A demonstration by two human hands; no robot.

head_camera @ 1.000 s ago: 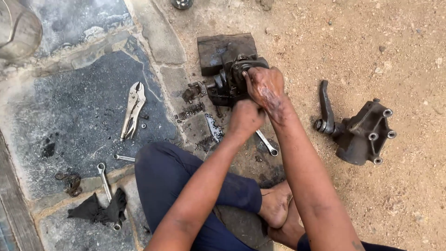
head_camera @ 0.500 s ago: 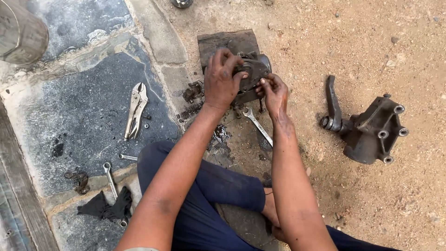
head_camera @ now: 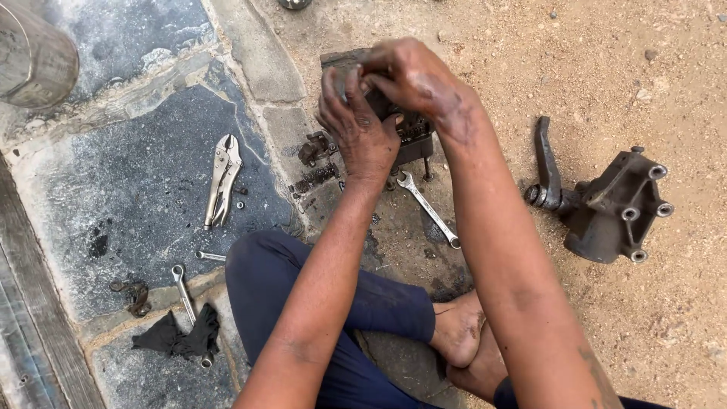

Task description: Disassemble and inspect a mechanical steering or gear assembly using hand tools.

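nearest, below the fingers, a bare foot (head_camera: pixel 462 333) rests on the dirt. just under the hands lies an open-ended spanner (head_camera: pixel 428 208). the left hand (head_camera: pixel 360 125) has its fingers curled and pressed against the near face of a greasy dark metal part (head_camera: pixel 413 132). the right hand (head_camera: pixel 413 76) closes over its top, fingertips hidden. this looks like working a piece loose by hand; the next move calls for a steady grip on oily metal. locking pliers (head_camera: pixel 222 180) lie well left of the fingers, a cast housing (head_camera: pixel 613 212) well right.
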